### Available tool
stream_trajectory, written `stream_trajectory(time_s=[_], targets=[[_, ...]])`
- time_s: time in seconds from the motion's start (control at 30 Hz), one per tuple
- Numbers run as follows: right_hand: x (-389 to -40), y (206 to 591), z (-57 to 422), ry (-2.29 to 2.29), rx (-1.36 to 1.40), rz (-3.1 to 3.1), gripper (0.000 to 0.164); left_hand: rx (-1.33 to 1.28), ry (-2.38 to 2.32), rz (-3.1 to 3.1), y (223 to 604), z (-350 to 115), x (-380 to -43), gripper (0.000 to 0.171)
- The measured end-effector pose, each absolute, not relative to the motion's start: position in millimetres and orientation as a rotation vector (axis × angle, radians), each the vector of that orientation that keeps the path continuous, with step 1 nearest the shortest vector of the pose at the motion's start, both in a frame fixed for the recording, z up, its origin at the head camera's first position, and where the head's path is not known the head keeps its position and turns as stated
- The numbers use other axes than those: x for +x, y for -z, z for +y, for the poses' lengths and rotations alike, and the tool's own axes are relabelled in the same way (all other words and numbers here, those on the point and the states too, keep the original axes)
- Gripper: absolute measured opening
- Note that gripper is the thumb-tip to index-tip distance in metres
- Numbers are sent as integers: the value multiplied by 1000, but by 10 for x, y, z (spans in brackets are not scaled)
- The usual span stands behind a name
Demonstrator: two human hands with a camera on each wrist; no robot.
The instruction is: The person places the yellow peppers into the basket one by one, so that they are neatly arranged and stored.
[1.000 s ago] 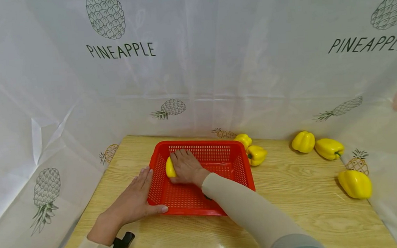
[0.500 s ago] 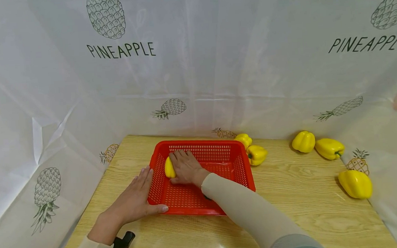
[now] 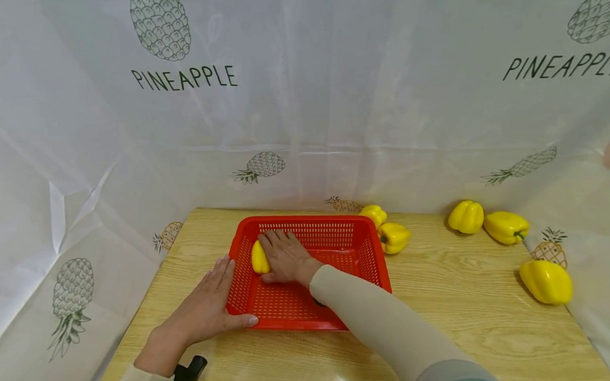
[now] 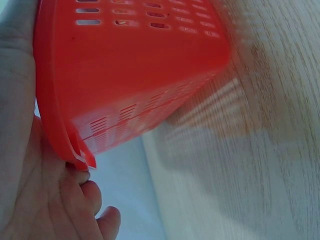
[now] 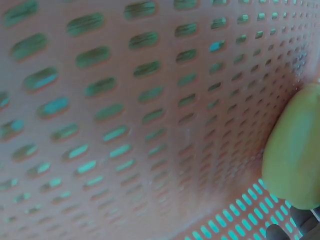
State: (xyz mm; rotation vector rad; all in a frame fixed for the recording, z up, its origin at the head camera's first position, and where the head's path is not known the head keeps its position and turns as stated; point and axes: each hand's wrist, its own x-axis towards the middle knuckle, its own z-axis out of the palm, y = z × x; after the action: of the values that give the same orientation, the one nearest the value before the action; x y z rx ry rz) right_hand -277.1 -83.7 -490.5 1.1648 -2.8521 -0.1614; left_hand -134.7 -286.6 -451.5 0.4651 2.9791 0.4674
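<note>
A red plastic basket [image 3: 313, 323] with slotted walls sits on the wooden table. Inside it, near the left wall, is a yellow bell pepper [image 3: 259, 258]. My right hand [image 3: 287, 258] reaches into the basket and holds this pepper, fingers at its far side and thumb at its near side. In the right wrist view the pepper [image 5: 295, 150] shows at the right, with fingertips [image 5: 303, 219] under it. My left hand [image 3: 207, 304] rests on the basket's front left corner, its fingers along the left rim and its thumb on the front rim.
Two yellow bell peppers [image 3: 394, 238] lie against the basket's right back corner. Three more stand to the right: one bell pepper [image 3: 466, 217] at the back edge, another [image 3: 506, 228] beside it, and one [image 3: 546, 282] nearer. White pineapple-print sheeting [image 3: 330, 95] walls in the table.
The pepper under my right hand has shifted slightly left, and more of it shows beside the fingers. My left hand and the basket have stayed where they were.
</note>
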Motion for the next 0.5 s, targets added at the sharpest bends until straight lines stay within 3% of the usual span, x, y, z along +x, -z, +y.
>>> stream_trajectory(time_s=[0.23,0.5], targets=[[-2751,4779,-770,229,1184,-2790,109,470,-468,2980,4492,-2861,-1339,136],[-2691,4594,-655,294,1204,-2707,101,469,-473,2976,4491,-2844,-1330,136]])
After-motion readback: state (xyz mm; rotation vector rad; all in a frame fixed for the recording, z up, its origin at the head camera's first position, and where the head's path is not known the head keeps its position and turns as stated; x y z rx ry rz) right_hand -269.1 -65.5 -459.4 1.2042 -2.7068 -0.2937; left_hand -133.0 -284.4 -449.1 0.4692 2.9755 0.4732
